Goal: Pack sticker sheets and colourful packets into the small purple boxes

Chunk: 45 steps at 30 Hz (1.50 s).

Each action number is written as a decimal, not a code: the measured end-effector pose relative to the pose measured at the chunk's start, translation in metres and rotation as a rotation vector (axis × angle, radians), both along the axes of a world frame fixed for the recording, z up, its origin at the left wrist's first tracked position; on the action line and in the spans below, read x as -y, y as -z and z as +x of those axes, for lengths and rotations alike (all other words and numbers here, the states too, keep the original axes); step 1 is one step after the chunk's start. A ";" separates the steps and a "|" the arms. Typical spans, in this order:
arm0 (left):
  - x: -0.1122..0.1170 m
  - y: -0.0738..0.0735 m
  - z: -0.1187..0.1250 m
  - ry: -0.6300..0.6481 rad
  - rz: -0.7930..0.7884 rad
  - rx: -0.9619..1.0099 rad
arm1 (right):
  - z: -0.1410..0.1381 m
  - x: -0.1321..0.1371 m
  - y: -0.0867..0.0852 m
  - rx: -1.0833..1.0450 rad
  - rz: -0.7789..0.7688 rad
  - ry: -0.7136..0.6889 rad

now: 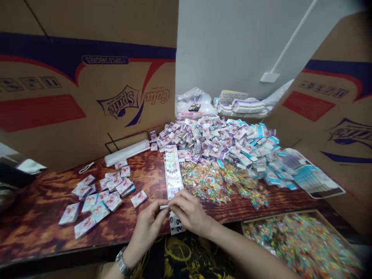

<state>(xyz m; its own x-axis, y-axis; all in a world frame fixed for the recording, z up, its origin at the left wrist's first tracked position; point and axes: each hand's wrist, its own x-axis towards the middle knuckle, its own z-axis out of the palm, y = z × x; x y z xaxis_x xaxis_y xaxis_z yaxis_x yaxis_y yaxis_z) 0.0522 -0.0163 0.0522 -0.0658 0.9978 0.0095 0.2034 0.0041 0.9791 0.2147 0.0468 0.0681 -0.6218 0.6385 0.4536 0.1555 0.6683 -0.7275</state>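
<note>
My left hand (149,221), with a metal watch on its wrist, pinches a thin small white piece (164,207) seen edge-on. The fingertips of my right hand (187,211) are closed at the other end of this piece, and the fingers hide most of it. Under both hands runs a long strip of sticker sheets (173,174) with rows of colourful prints, its near end hanging at the table edge. To the left lie several small printed boxes (113,201), the nearest single one (139,198) just beyond my left hand.
A big heap of small flat boxes (215,139) covers the back of the table. In front of it are bags of colourful beads (209,182); more fill a carton (315,217) at lower right. Large cardboard boxes (87,85) stand at left and right. A plastic-wrapped roll (128,153) lies behind.
</note>
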 end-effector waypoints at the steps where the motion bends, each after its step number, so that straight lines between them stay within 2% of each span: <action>1: 0.001 0.003 0.000 -0.003 0.013 -0.045 | 0.000 0.002 0.001 -0.009 -0.003 -0.005; 3: 0.002 0.008 0.002 -0.035 0.015 -0.080 | 0.001 0.003 0.003 -0.025 -0.032 -0.004; 5: 0.001 0.011 0.006 -0.088 0.002 -0.035 | 0.003 -0.002 0.004 -0.015 -0.067 -0.009; 7: -0.002 0.013 0.010 -0.119 -0.035 0.080 | 0.006 -0.017 0.004 0.065 -0.105 -0.098; 9: -0.005 0.012 0.011 -0.152 -0.074 0.207 | 0.012 -0.046 0.005 0.226 -0.134 -0.145; 10: -0.006 0.012 0.011 -0.171 -0.092 0.252 | 0.015 -0.064 0.006 0.315 -0.138 -0.122; 11: -0.007 0.011 0.011 -0.189 -0.107 0.281 | 0.018 -0.085 0.008 0.403 -0.130 0.049; 12: -0.008 0.011 0.010 -0.206 -0.116 0.297 | 0.020 -0.106 0.010 0.430 -0.117 0.160; 15: -0.008 0.010 0.007 -0.217 -0.131 0.316 | 0.022 -0.165 0.019 0.500 -0.071 0.352; 18: -0.008 0.009 0.007 -0.216 -0.149 0.337 | 0.014 -0.199 0.032 0.587 -0.049 0.397; 21: -0.008 0.008 0.007 -0.262 -0.149 0.345 | 0.004 -0.208 0.045 0.650 -0.038 0.344; 25: -0.009 0.005 0.005 -0.340 -0.140 0.348 | 0.008 -0.203 0.056 0.691 -0.036 0.222; 29: -0.011 0.007 0.003 -0.315 -0.184 0.355 | 0.028 -0.184 0.059 0.668 -0.037 0.082; 32: -0.013 0.011 0.005 -0.300 -0.187 0.388 | 0.040 -0.169 0.056 0.611 -0.036 0.054; 35: -0.015 0.013 0.007 -0.300 -0.179 0.435 | 0.046 -0.156 0.046 0.531 -0.053 0.089; 39: -0.019 0.009 0.012 -0.381 -0.160 0.491 | 0.048 -0.127 0.019 0.400 -0.122 0.149; 41: -0.021 0.007 0.017 -0.386 -0.143 0.501 | 0.043 -0.105 0.006 0.274 -0.275 0.119; 45: -0.027 0.006 0.029 -0.328 -0.108 0.446 | 0.021 -0.055 -0.009 -0.064 -0.804 -0.032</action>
<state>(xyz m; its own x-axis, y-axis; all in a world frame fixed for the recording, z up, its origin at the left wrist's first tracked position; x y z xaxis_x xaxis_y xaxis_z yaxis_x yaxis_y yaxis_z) 0.0815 0.0107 0.0466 -0.3467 0.9182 -0.1917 -0.2588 0.1028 0.9604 0.2361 0.1019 0.0770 -0.6336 0.7669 -0.1020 0.0874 -0.0600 -0.9944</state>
